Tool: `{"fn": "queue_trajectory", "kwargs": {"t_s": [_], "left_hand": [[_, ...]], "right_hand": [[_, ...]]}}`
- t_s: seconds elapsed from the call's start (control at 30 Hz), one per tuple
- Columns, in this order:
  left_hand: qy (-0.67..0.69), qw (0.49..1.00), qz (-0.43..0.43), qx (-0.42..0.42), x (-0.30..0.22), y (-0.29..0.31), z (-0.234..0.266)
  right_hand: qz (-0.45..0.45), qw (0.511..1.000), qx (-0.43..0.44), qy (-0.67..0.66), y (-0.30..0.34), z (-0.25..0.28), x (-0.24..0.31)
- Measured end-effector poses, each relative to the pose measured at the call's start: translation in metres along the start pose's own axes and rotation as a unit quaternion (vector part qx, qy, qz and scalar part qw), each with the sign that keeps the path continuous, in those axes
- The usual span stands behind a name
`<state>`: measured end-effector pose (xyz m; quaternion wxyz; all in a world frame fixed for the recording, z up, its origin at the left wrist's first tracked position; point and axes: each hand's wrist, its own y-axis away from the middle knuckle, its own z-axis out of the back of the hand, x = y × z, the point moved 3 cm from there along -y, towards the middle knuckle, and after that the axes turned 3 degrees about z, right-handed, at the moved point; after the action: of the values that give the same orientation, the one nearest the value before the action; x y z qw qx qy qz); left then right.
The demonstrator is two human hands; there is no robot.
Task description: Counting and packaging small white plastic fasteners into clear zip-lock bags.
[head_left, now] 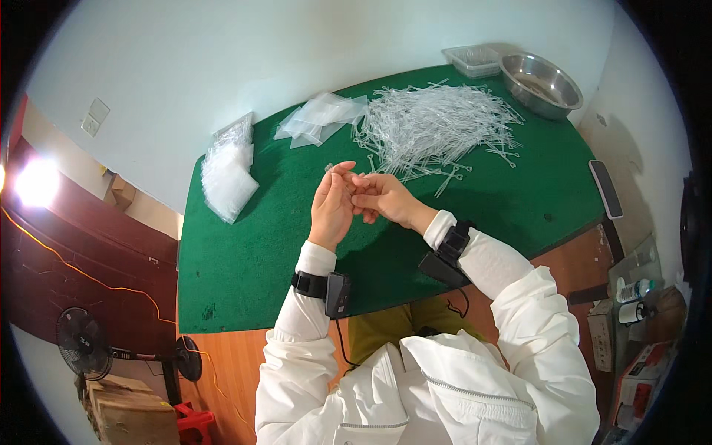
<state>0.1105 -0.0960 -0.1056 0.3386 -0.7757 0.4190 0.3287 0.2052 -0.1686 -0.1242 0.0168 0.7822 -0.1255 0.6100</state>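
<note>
My left hand [333, 210] is raised over the middle of the green table, its fingers closed around a few clear plastic sticks [329, 168] whose ends show by the fingertips. Against its palm side, my right hand [391, 200] has thumb and fingers pinched together; what lies between them is mostly hidden. Just beyond the hands spreads a large heap of clear plastic sticks [437, 122] with small looped ends. Flat clear plastic bags [322, 119] lie left of the heap. Farther left is a stack of clear bags [228, 174].
A steel bowl [545, 85] and a clear plastic tray [475, 61] stand at the far right of the green tabletop [252, 274]. A phone [607, 189] lies at the right edge. Left of the table are a black fan [87, 345] and a cardboard box [130, 411].
</note>
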Motion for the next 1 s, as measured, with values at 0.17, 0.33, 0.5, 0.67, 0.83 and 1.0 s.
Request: {"fn": "queue_trajectory", "kwargs": {"t_s": [0.17,0.33,0.5,0.67,0.83,1.0], "left_hand": [[0.008,0.993,-0.075,-0.089,-0.006,-0.005,0.017],[0.032,0.958,-0.101,-0.266,-0.01,0.0,0.049],[0.029,0.951,-0.044,-0.304,-0.004,0.001,0.048],[0.074,0.963,0.033,-0.255,-0.003,0.001,0.039],[0.111,0.964,0.029,-0.239,-0.002,0.001,0.04],[0.107,0.964,0.006,-0.244,-0.002,0.001,0.044]], "right_hand": [[0.071,0.981,-0.061,0.172,-0.003,0.014,0.004],[0.241,0.806,-0.163,0.515,-0.005,0.037,0.016],[0.258,0.702,-0.137,0.649,-0.008,0.031,0.009],[0.264,0.669,-0.107,0.687,-0.006,0.03,0.004],[0.247,0.678,-0.092,0.686,-0.008,0.036,0.003],[0.225,0.702,-0.092,0.669,-0.011,0.039,0.001]]}}
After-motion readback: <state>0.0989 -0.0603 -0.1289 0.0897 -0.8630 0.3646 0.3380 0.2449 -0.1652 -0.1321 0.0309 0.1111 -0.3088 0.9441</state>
